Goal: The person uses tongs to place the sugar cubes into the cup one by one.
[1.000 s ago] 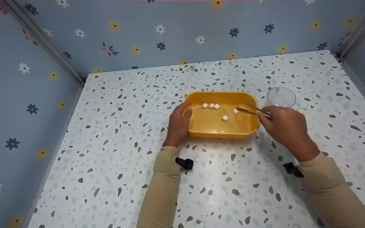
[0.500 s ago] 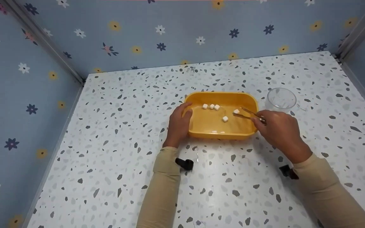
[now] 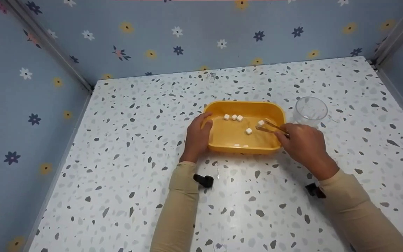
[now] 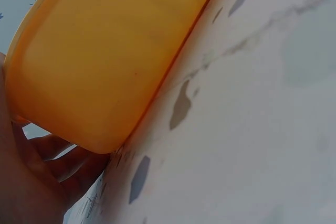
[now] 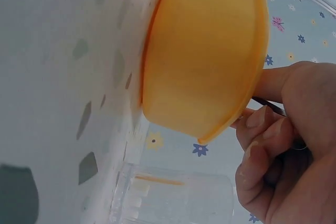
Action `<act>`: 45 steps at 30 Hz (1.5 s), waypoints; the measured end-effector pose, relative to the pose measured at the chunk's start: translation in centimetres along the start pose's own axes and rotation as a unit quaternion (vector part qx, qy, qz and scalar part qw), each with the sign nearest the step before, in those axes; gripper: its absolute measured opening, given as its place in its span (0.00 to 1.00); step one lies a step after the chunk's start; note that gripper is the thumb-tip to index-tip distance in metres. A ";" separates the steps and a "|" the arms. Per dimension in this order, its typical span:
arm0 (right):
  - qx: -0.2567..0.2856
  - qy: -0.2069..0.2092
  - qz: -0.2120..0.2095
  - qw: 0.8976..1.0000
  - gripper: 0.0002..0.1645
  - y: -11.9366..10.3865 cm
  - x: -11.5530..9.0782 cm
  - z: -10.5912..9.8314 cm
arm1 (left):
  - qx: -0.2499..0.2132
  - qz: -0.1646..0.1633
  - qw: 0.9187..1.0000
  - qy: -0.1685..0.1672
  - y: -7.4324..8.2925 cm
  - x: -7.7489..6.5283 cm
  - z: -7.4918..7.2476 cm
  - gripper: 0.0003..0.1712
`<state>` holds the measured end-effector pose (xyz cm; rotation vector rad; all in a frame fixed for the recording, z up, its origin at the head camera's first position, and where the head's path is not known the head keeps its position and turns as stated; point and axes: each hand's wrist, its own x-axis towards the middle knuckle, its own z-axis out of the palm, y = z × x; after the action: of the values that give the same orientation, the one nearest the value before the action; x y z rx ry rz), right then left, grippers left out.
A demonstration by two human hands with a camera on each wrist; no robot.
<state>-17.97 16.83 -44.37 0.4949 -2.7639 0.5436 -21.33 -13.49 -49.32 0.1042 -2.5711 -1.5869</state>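
My left hand (image 3: 197, 136) grips the left end of a yellow plastic tub (image 3: 219, 138), thumb over the rim and fingers along the outer wall. Metal tweezers (image 3: 279, 128) are pinched in my right hand (image 3: 303, 143) above the tub's right rim. Their tips stand apart on either side of a small white cube (image 3: 261, 123); whether they touch it, I cannot tell. Several similar cubes lie on the tub floor, one nearer the front (image 3: 248, 131) and others toward the back left. In the right wrist view, curled fingers (image 5: 262, 150) partly hide the tweezers.
Just behind my right hand stands a clear glass cup (image 3: 311, 108), with pale shapes showing through its wall in the right wrist view. The speckled white table (image 3: 145, 140) meets flowered blue panels (image 3: 201, 38) at its back and sides.
My right hand has moved left and slightly toward me, turning the tweezers so their tips now straddle the right-hand cube. The left hand and tub stay where they were.
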 end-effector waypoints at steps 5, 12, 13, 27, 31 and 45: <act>0.001 0.009 -0.005 1.000 0.16 0.0 0.0 0.4 | 0.004 0.000 1.000 -0.001 0.0 0.0 0.0 0.23; -0.004 0.024 -0.011 1.000 0.15 0.0 0.0 0.4 | 0.002 0.013 1.000 0.002 -0.1 0.0 0.0 0.23; -0.004 0.024 -0.010 1.000 0.15 0.0 0.0 0.4 | 0.003 0.013 1.000 0.002 -0.1 0.0 0.0 0.23; -0.009 0.024 -0.005 1.000 0.14 -0.1 0.0 0.4 | 0.000 0.010 1.000 0.002 -0.1 0.0 0.1 0.23; -0.005 0.031 -0.010 0.999 0.13 -0.1 0.1 0.5 | 0.000 0.006 1.000 -0.002 -0.2 0.1 0.1 0.23; -0.019 0.030 -0.018 0.999 0.12 0.0 0.1 0.8 | -0.005 0.003 1.000 -0.003 0.0 0.1 -0.1 0.23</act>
<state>-18.21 16.52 -45.04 0.5109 -2.6967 0.4887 -21.42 -13.53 -49.26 0.0916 -2.5647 -1.6005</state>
